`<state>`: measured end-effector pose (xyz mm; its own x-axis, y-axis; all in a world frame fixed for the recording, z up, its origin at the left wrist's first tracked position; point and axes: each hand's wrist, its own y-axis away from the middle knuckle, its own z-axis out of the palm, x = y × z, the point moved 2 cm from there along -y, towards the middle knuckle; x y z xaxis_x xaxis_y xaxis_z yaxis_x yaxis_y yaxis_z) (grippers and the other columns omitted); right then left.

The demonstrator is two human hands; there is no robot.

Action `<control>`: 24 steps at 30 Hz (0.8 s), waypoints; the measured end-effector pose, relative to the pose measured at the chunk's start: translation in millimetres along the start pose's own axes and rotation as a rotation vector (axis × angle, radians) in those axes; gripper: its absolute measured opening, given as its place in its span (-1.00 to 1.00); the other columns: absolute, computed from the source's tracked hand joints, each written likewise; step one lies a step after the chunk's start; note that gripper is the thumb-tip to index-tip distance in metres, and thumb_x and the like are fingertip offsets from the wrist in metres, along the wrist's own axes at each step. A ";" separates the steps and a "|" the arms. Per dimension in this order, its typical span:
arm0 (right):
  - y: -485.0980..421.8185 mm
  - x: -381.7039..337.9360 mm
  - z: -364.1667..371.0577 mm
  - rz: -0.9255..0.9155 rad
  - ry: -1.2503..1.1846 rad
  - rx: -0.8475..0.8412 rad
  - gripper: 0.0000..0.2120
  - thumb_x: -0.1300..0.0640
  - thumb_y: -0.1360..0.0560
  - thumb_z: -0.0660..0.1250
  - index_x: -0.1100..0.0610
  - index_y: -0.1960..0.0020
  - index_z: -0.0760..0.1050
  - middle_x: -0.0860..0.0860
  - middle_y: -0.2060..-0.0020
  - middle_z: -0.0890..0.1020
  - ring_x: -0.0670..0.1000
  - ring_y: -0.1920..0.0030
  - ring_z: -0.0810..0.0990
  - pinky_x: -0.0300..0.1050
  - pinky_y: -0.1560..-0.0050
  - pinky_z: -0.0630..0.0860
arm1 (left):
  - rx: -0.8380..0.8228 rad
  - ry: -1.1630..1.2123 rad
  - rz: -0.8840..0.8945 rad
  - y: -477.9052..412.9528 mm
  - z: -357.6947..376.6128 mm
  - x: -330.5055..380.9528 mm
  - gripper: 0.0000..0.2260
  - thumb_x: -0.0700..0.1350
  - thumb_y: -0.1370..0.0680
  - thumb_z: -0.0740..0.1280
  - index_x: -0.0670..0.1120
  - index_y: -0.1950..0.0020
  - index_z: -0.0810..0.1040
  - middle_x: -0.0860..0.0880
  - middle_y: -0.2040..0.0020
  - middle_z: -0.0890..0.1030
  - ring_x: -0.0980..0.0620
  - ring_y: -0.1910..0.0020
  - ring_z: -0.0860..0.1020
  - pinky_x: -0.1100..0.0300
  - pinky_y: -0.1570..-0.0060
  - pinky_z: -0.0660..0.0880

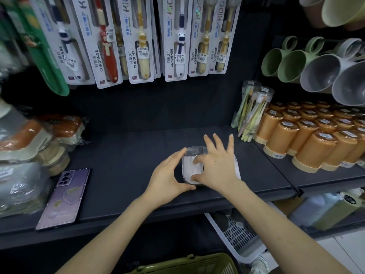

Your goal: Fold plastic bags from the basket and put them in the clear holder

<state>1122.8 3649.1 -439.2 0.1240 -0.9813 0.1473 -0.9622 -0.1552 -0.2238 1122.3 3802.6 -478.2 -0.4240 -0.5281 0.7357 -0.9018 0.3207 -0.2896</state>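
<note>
Holder (193,150), one only, stands mid-shelf (128,155), back from the front edge, with bare shelf behind it and leftward to one phone (65,196). White bag (188,168) fills it. Left hand (167,178) grips its left wall; right hand (217,167) presses thumb and forefinger onto the bag, its other three fingers splayed. One green basket (189,263) shows below the shelf edge.

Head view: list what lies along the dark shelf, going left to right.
wrapped packs → phone → left hand → holder → right hand → toothbrush tubes → orange cups
</note>
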 end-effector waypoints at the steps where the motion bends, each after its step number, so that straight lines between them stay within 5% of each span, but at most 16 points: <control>1: -1.7 -2.5 -0.3 0.005 0.001 -0.026 -0.58 -0.30 -0.35 0.38 -0.22 -0.17 0.57 0.09 -0.55 0.06 0.20 -0.54 -0.08 0.35 -0.38 -0.40 | -0.002 0.003 -0.005 -0.3 -0.2 -0.7 -0.07 0.00 -0.26 0.62 0.07 -0.52 0.21 0.23 -0.42 0.32 0.22 -0.41 0.28 0.32 -0.36 0.24; 4: 0.7 -0.1 -1.5 0.004 -0.081 -0.020 -0.58 -0.30 -0.31 0.40 -0.19 -0.12 0.60 0.11 -0.53 0.17 0.21 -0.53 0.03 0.36 -0.41 -0.33 | -0.009 0.025 -0.020 -2.5 -0.9 -2.8 -0.08 0.00 -0.27 0.61 0.09 -0.52 0.19 0.29 -0.39 0.29 0.28 -0.38 0.25 0.38 -0.34 0.21; 7: 15.8 22.1 -3.3 0.108 -0.289 0.234 -0.58 -0.34 -0.25 0.32 -0.13 0.04 0.66 0.14 -0.34 0.48 0.23 -0.37 0.39 0.38 -0.39 -0.02 | 0.007 0.083 -0.068 -8.8 0.5 -9.8 -0.08 0.00 -0.25 0.62 0.10 -0.51 0.23 0.35 -0.34 0.29 0.31 -0.36 0.27 0.51 -0.25 0.16; 10: 39.9 52.6 10.9 0.287 -0.390 0.367 -0.57 -0.26 -0.37 0.20 0.00 0.03 0.66 0.13 -0.21 0.57 0.20 -0.21 0.54 0.34 -0.34 0.22 | 0.036 0.169 -0.161 -19.8 0.9 -21.5 -0.06 -0.02 -0.19 0.64 0.11 -0.49 0.28 0.23 -0.37 0.41 0.26 -0.35 0.35 0.38 -0.30 0.25; 15: 64.0 81.1 75.5 0.460 -0.348 0.112 -0.48 -0.17 -0.46 0.15 0.19 -0.11 0.63 0.28 -0.15 0.59 0.32 -0.12 0.59 0.40 -0.26 0.35 | 0.063 0.199 -0.211 -42.6 0.4 -34.1 -0.08 -0.11 -0.20 0.65 0.01 -0.49 0.31 0.19 -0.28 0.47 0.16 -0.31 0.44 0.23 -0.33 0.34; 21: 58.3 69.2 104.5 0.398 -0.284 -0.043 -0.16 -0.31 -0.54 -0.30 0.19 -0.32 0.51 0.25 -0.32 0.49 0.32 -0.36 0.40 0.29 -0.38 0.23 | 0.078 0.241 -0.271 -64.3 -1.6 -45.9 -0.11 -0.20 -0.24 0.63 -0.07 -0.49 0.30 0.16 -0.28 0.50 0.14 -0.28 0.45 0.18 -0.35 0.34; 24: 59.9 65.2 100.8 0.405 -0.247 -0.114 -0.33 -0.20 -0.55 -0.13 0.18 -0.26 0.56 0.23 -0.25 0.55 0.30 -0.29 0.49 0.29 -0.30 0.35 | 0.058 0.256 -0.310 -69.2 -3.5 -48.9 -0.09 -0.21 -0.27 0.62 -0.10 -0.53 0.22 0.09 -0.36 0.44 0.09 -0.36 0.40 0.07 -0.41 0.32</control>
<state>1097.7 3564.3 -540.2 -0.2251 -0.9602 -0.1655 -0.9638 0.2444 -0.1066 1205.8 3808.9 -492.0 -0.1037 -0.3775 0.9202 -0.9900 0.1280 -0.0590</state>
